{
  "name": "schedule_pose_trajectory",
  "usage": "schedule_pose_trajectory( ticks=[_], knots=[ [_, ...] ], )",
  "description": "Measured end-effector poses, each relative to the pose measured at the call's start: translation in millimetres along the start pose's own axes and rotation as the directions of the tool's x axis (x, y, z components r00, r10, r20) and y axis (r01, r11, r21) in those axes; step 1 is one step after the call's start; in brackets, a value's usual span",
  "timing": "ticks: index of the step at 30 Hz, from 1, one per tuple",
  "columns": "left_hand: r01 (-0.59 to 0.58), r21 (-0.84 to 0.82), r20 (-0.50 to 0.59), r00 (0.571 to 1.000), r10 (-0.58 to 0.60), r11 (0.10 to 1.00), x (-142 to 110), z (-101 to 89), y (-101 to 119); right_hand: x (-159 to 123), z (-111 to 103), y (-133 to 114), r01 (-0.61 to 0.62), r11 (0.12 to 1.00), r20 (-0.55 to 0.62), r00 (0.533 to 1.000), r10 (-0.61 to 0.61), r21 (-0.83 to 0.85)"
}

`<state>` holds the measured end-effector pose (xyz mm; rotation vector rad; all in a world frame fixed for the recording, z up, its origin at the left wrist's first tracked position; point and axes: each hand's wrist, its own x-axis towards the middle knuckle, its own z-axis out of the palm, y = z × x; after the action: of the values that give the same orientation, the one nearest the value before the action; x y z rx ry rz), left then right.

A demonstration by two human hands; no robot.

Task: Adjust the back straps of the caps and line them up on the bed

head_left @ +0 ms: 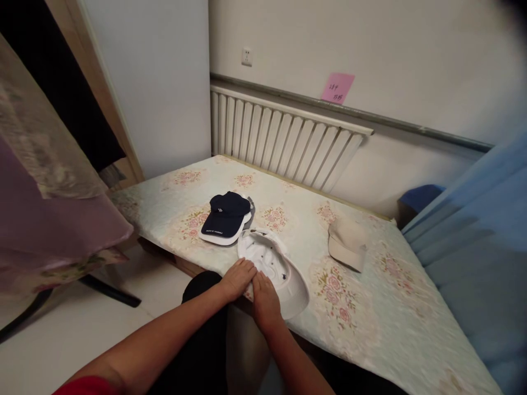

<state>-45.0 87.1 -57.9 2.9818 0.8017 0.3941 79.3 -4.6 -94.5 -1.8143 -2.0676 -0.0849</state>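
The left hand (pixel 239 278) and right hand (pixel 265 299) are touching an upturned white fabric cap (pixel 270 264), fingers together; whether they're gripping, I cannot tell.

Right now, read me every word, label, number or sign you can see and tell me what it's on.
No text reads clearly.
Pink paper on the wall: two handwritten lines, too blurred.
Navy cap: brim lettering and front emblem, too small.
White cap: small dark mark, unreadable.
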Motion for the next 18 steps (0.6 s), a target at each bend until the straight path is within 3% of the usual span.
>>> schedule_pose_trajectory(
  ticks=[6, 14, 18],
  knots=[
    [-0.011, 0.043, 0.013, 1.0, 0.011, 0.999, 12.5, 13.4, 13.6, -8.3, -5.4, 29.6, 0.01, 0.988, -0.006, 1.0, -0.011, -0.154],
    [-0.099, -0.019, -0.025, 0.995, 0.098, 0.995, 34.4, 37.7, 70.1, -52.9, -59.6, 119.2, 0.175, 0.96, 0.053, 0.984, -0.168, -0.22],
    [-0.11, -0.002, -0.034, 0.993, 0.11, 0.994, 34.5, 47.4, 79.3, -70.3, -58.9, 129.8, 0.147, 0.954, 0.041, 0.989, -0.141, -0.262]
  ],
)
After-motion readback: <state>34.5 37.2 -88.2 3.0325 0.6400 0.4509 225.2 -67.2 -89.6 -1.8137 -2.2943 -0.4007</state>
